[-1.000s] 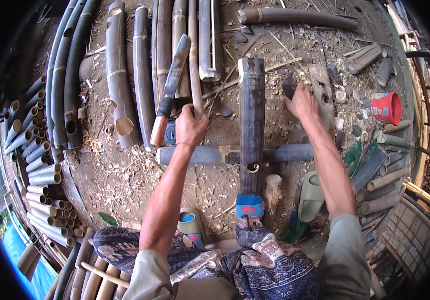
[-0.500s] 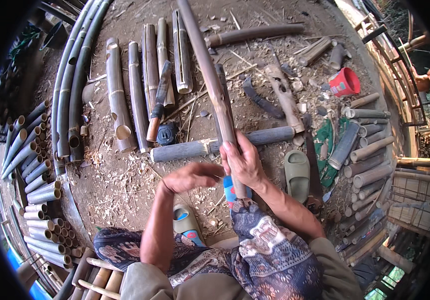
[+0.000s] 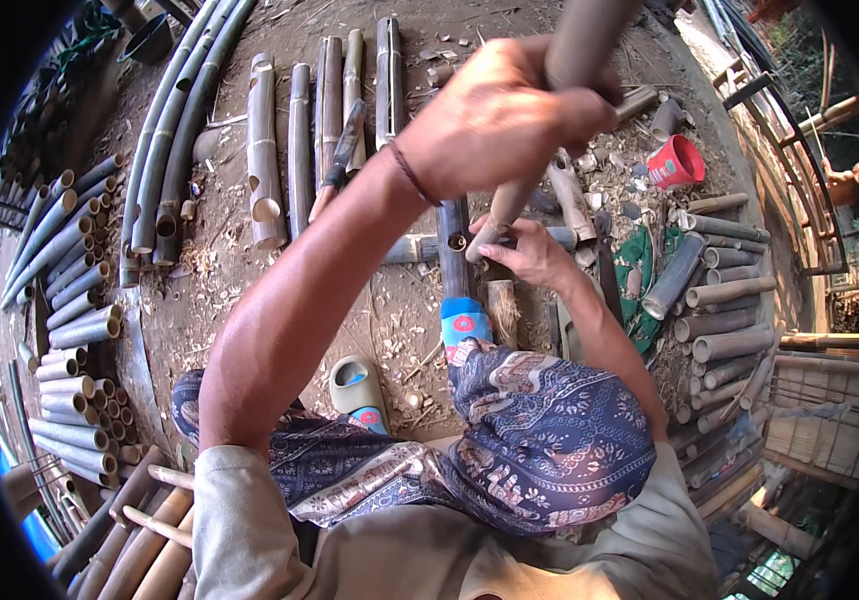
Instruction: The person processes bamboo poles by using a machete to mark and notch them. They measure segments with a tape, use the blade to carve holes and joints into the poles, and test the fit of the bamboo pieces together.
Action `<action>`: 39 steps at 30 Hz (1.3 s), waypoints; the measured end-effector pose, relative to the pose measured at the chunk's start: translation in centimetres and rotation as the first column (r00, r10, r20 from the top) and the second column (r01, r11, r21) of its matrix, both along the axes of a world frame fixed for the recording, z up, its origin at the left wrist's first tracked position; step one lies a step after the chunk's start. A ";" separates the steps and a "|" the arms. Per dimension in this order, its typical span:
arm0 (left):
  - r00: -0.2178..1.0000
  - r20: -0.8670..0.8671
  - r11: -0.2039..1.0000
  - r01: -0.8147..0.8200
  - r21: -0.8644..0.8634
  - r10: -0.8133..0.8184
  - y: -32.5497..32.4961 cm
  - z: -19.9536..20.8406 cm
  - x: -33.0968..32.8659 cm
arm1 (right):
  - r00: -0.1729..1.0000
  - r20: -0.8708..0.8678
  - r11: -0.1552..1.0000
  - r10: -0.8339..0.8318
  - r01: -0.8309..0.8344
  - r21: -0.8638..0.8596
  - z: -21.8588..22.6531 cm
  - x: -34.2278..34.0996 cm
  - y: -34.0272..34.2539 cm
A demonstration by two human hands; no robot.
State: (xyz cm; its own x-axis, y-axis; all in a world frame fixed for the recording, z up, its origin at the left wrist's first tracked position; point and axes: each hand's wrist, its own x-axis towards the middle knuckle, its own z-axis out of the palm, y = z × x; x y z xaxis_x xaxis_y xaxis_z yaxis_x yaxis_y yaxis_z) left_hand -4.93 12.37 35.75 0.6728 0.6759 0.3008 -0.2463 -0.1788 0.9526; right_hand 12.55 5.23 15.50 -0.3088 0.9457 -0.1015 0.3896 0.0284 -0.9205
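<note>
My left hand (image 3: 515, 115) is raised, its fingers wrapped round a brownish bamboo pole (image 3: 587, 45) that slants up to the right and leaves the view at the top. At the pole's lower end, my right hand (image 3: 538, 252) grips it with thumb and fingers. That end sits right beside a round hole in a dark bamboo length (image 3: 456, 275); whether they touch I cannot tell. My foot in a blue sock (image 3: 465, 320) rests on the near end of the dark length. Beneath it lies a grey bamboo crosspiece (image 3: 412, 249), partly hidden.
Several cut bamboo lengths (image 3: 263, 150) lie ahead, with a wooden-handled knife (image 3: 352, 135) beside them. Bamboo stacks (image 3: 80, 420) stand at left and bamboo pieces (image 3: 725, 345) at right. A red bucket (image 3: 674, 163) is on the right, and a green sandal (image 3: 359, 388) is near my feet.
My left hand, free before, has risen and taken hold of the pole. The pole has tipped rightward, and its lower end has lifted from beside my foot to the hole.
</note>
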 end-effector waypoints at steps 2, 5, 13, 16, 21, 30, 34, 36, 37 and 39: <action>0.999 -0.004 0.996 0.033 0.081 -0.032 -0.7 -0.6 0.3 | 0.998 0.046 0.991 0.043 -0.048 0.125 -0.5 -0.4 0.6; 0.999 -0.038 0.997 0.019 0.081 -0.016 -1.1 -1.1 0.3 | 0.989 0.126 0.974 0.072 -0.097 0.205 -1.3 -0.4 1.4; 1.000 0.021 0.995 0.007 0.101 -0.009 -1.2 -3.0 -0.6 | 0.951 0.298 0.957 0.078 -0.155 0.244 -1.0 -1.5 1.8; 0.997 0.033 0.997 0.075 0.034 -0.076 -3.9 -6.6 -0.4 | 0.962 0.261 0.939 0.077 -0.158 0.305 -4.0 -0.6 1.5; 0.963 0.151 0.938 -0.256 0.232 0.226 -3.5 -5.1 1.0 | 0.990 0.140 0.985 0.035 -0.057 0.161 4.0 0.9 1.1; 0.734 0.048 0.597 -0.587 0.547 0.678 6.9 -2.5 -8.4 | 0.940 0.157 0.943 -0.303 0.319 -0.091 0.3 8.2 -6.6; 0.625 -0.437 0.738 -0.368 0.566 0.646 5.9 -14.8 -16.5 | 0.709 0.641 0.924 -0.295 0.381 0.003 -8.3 6.8 -17.8; 0.558 -0.675 0.867 -0.197 0.457 0.483 2.8 -21.4 -21.4 | 0.682 0.674 0.913 -0.285 0.408 -0.027 -11.0 5.8 -21.8; 0.447 -0.733 0.842 -0.097 0.531 0.513 1.0 -24.7 -24.0 | 0.676 0.677 0.906 -0.290 0.422 -0.033 -11.9 5.9 -23.1; 0.098 -0.984 0.987 0.045 0.155 0.150 -0.8 -27.3 -27.9 | 0.674 0.671 0.895 -0.310 0.444 -0.033 -13.3 6.2 -24.6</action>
State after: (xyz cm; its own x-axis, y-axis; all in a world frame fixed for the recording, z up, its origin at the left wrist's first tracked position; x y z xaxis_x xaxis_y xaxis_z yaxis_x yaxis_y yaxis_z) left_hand -32.82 11.56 8.44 0.3954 0.7499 -0.5303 0.9148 -0.2700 0.3004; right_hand 18.74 -19.33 2.23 0.2716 0.9100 -0.3132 0.8189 -0.3895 -0.4215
